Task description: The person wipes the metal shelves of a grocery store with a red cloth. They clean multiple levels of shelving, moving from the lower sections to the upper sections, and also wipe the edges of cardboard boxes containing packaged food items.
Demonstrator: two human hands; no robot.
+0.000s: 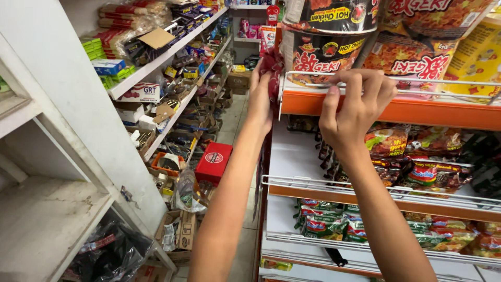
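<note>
My left hand [261, 96] is raised at the left end of an orange-edged shelf [396, 110] and is closed on a dark red cloth [271, 68] pressed against the shelf's corner. My right hand [355, 107] grips the white wire rail [443, 81] along the shelf's front, fingers curled over it. Just behind the rail stand black instant noodle cups [326, 49] and red noodle packets [417, 47].
Lower shelves [292, 156] hold noodle packets [422, 172] behind wire rails. Across the narrow tiled aisle [235, 120], white shelves [156, 65] carry boxes and small goods. A red box [213, 162] and cardboard cartons [180, 230] lie on the floor. An empty white shelf [47, 209] stands near left.
</note>
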